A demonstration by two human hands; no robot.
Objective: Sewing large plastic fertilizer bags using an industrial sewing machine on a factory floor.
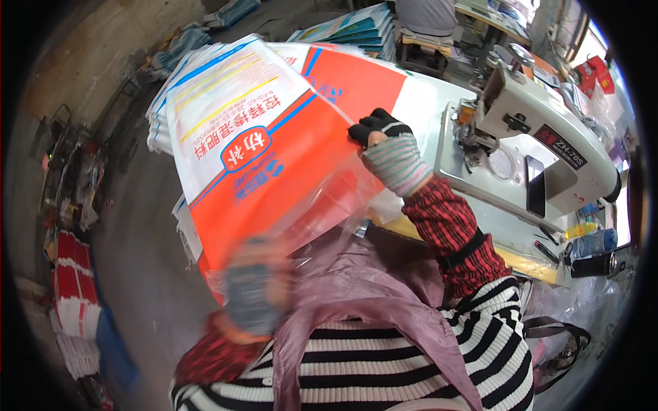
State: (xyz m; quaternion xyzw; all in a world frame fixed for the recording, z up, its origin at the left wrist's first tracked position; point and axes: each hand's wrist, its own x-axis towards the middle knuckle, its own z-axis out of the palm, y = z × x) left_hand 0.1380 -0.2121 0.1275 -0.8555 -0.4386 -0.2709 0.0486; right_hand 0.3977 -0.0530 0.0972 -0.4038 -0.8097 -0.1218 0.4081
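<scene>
An orange and white printed sack [288,175] lies slanted in front of me, over a stack of similar sacks [160,116]. My right hand [394,154], in a striped glove with dark fingertips, is closed on the sack's right edge. Clear plastic film [329,205], seemingly a liner, shows along the sack's near end. My left hand [257,288], in a grey and orange glove, is smeared by motion close to the near left corner. Its fingers cannot be made out. Another orange sack [373,85] lies beneath, further right.
A white industrial sewing machine [541,130] stands on the table to the right, with a dark phone [535,185] on it. Bottles [595,241] and a black can [595,266] are at the right edge. Folded sacks [363,31] lie behind; red and white bundles [74,294] sit at left.
</scene>
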